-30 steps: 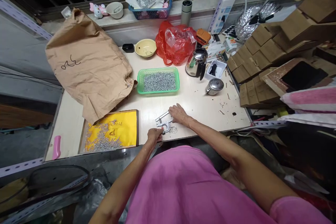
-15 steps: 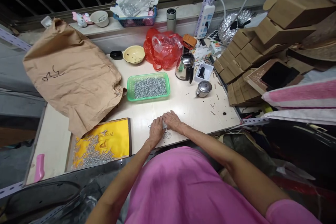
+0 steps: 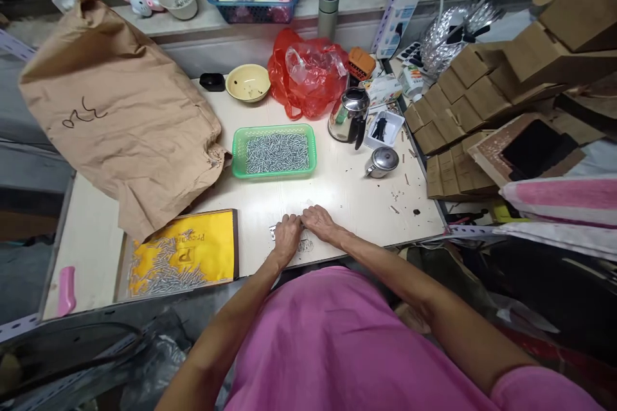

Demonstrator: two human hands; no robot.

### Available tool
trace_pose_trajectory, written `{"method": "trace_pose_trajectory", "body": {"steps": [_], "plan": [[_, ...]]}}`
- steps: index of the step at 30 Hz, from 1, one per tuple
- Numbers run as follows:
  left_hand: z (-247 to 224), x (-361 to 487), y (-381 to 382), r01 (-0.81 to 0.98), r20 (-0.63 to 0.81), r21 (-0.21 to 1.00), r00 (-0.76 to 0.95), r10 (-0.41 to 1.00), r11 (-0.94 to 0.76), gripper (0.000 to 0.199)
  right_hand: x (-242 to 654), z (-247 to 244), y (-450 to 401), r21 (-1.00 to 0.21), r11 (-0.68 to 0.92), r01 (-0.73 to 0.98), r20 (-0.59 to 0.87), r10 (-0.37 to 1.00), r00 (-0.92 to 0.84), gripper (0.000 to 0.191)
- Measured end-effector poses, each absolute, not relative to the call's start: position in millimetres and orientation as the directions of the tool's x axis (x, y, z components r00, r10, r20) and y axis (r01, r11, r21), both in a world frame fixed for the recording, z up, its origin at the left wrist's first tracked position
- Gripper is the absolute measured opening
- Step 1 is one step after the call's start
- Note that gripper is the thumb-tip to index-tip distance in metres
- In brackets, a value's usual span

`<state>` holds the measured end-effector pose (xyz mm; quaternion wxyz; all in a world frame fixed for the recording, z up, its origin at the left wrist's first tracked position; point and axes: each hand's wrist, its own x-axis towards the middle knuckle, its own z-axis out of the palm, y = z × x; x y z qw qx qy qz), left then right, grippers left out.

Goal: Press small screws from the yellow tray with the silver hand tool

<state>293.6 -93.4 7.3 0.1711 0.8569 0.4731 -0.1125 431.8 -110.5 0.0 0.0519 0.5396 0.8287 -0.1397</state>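
My left hand is closed, fingers curled down over a small flat pale plate with dark marks; one end of the plate shows to the left of the hand. Beside it, my right hand is also closed, its fingertips meeting the left hand's. Whatever the right fingers pinch is hidden. A patch of dark scribble-like marks lies on the tabletop just below both hands. Beyond them is a green basket filled with small metal pins. More pins lie on a yellow tray to the left.
A large brown paper bag leans over the table's left side. Behind the basket are a yellow bowl and a red plastic bag. A metal kettle and a lidded metal pot stand right, near stacked cardboard boxes.
The view has shifted slightly. Both hands stay together at the same spot; the fingers have drawn closer, covering the grey piece seen between them, and more of the plate's left end shows.
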Motion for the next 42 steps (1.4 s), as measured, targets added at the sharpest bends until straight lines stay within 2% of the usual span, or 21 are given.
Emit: {"method": "trace_pose_trajectory", "body": {"steps": [5,9,10,13,14,17,20,25,29,31,35,38,42], "plan": [[2,292,-92,0.835,-0.366,0.189,0.549,0.752,-0.517,0.024,430,-6,-111,-0.189,0.369,0.910,-0.266,0.873,-0.409,0.023],[-2,288,-96,0.828,-0.296,0.202,0.561,0.773,-0.524,0.025,431,0,-112,-0.182,0.338,0.923,-0.246,0.893,-0.376,0.017],[-3,285,-99,0.823,-0.261,0.213,0.567,0.781,-0.526,0.029,432,3,-112,-0.185,0.330,0.926,-0.241,0.898,-0.368,0.021],[-9,274,-117,0.807,-0.176,0.250,0.581,0.795,-0.534,0.043,437,11,-116,-0.230,0.317,0.920,-0.236,0.899,-0.369,0.052],[-11,270,-124,0.797,-0.159,0.267,0.591,0.791,-0.542,0.045,439,13,-118,-0.248,0.315,0.916,-0.238,0.897,-0.373,0.055],[-15,259,-148,0.723,-0.131,0.357,0.665,0.735,-0.591,0.048,440,11,-119,-0.253,0.298,0.921,-0.253,0.898,-0.360,0.039],[-15,252,-164,0.639,-0.134,0.447,0.739,0.660,-0.625,0.053,438,4,-110,-0.191,0.316,0.930,-0.264,0.896,-0.358,0.018],[-12,248,-172,0.614,-0.162,0.500,0.758,0.631,-0.610,0.055,440,3,-78,-0.123,0.445,0.887,-0.268,0.845,-0.462,0.024],[-11,245,-173,0.599,-0.144,0.537,0.759,0.635,-0.594,0.058,419,13,-77,-0.077,0.426,0.902,-0.245,0.868,-0.431,0.024],[-8,241,-175,0.567,-0.122,0.567,0.775,0.620,-0.598,0.059,398,18,-87,-0.136,0.525,0.840,-0.193,0.818,-0.542,0.019],[3,218,-185,0.502,-0.086,0.630,0.804,0.589,-0.593,0.046,355,18,-107,-0.250,0.775,0.580,-0.113,0.571,-0.813,0.014],[13,186,-196,0.539,-0.060,0.620,0.758,0.649,-0.571,0.033,338,13,-114,-0.234,0.847,0.477,-0.130,0.459,-0.879,0.013],[24,134,-205,0.710,-0.084,0.536,0.584,0.808,-0.457,0.028,332,8,-121,-0.185,0.868,0.461,-0.120,0.446,-0.887,0.016]]}}
